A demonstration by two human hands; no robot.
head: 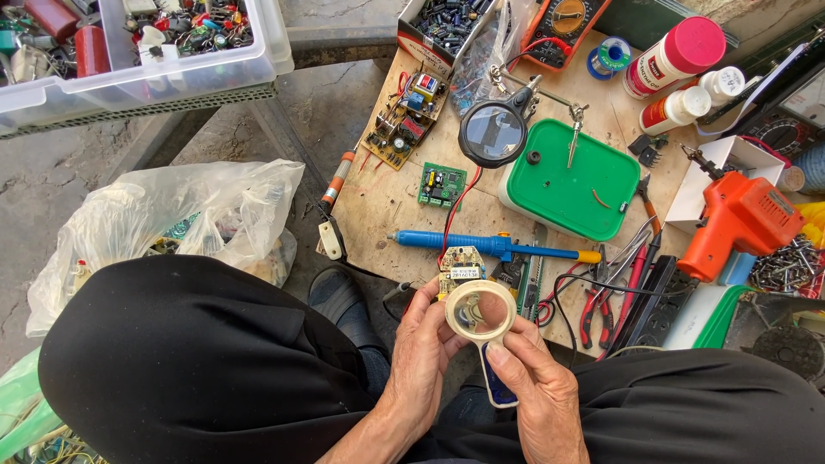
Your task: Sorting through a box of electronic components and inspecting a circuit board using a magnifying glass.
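- Left hand (421,352): closed on a small yellow board (460,273), held up off the bench and just behind the lens, evidently so its face can be read through it.
- Right hand (533,387): fingers wrapped on the handle of a cream-rimmed magnifier (479,311), thumb at the base of the ring; lens held flat over the board's near end.
- Blue tool (490,247): long, yellow-tipped, lying crosswise on the bench just beyond the board, within reach.
- Pliers (606,296): red handles, laid with other hand tools to the right of the magnifier.
- Plastic bag (163,219): on the ground to the left, mouth open; contents look like scrap boards and wires, not clear.
- Green board (442,185): flat on the bench, red wire trailing from it.
- Green-lidded box (567,180): shut, contents hidden; the lid serves as a stand for a clamp magnifier (494,131).
- Orange gun (735,222): right edge, resting on a white box.
- Brown board (406,116): farther back, parts facing up.
- Clear bin (137,51): far left, divided, full of mixed small components.
- Small carton (447,21): far edge, filled with dark capacitors.
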